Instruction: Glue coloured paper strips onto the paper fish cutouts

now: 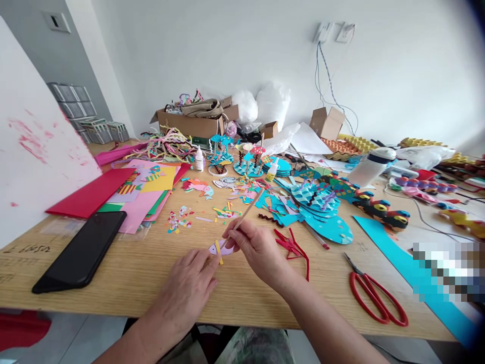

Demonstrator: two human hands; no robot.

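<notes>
Handwritten characters, some resembling "66050Z" seen upside down, mark the table at its left edge beyond the black smartphone, and the white glue bottle has a label too small to read. At the front middle, the left hand's fingers press on the purple paper fish with its yellow strip, while the right hand pinches a thin wooden stick over it. Bare wood lies between the right hand and the red-handled scissors, near the front edge.
</notes>
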